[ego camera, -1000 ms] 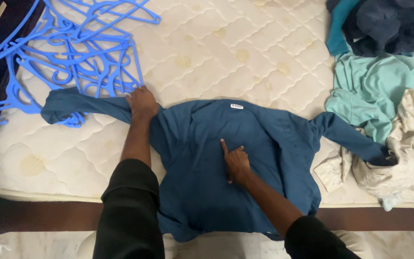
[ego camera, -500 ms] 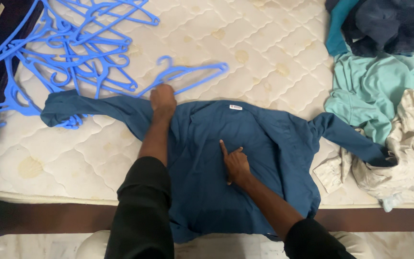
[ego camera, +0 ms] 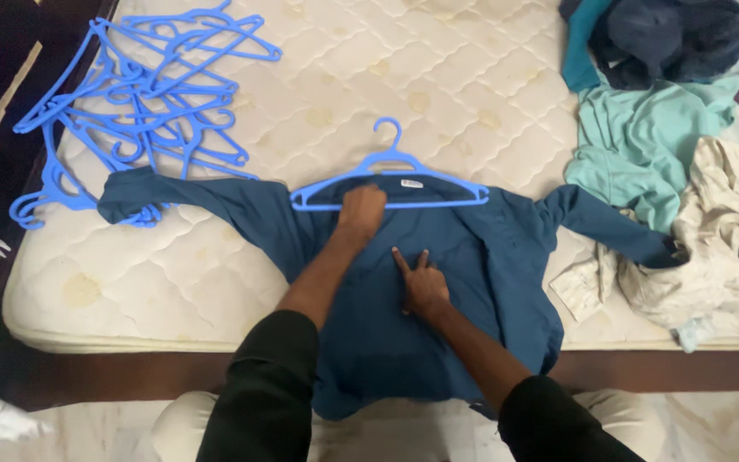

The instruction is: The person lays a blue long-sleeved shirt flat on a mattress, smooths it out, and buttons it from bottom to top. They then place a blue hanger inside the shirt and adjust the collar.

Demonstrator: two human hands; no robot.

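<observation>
On the quilted cream mattress [ego camera: 472, 77], a heap of blue plastic hangers [ego camera: 130, 94] lies left of the dark blue cotton shirt [ego camera: 369, 342]. The left hand [ego camera: 361, 208] grips one blue hanger [ego camera: 391, 180] at the shirt's collar; the right hand [ego camera: 423, 287] presses two spread fingers on the cloth. Crumpled clothes [ego camera: 669, 137] lie right of the shirt.

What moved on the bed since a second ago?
The left hand took one blue hanger from the hanger pile and slid it right, to the collar of the dark blue shirt. The hand now grips the hanger's bar there. The right hand stayed pressed on the shirt's middle, now with two fingers out instead of one. The shirt and the clothes heap kept their places on the mattress.
</observation>
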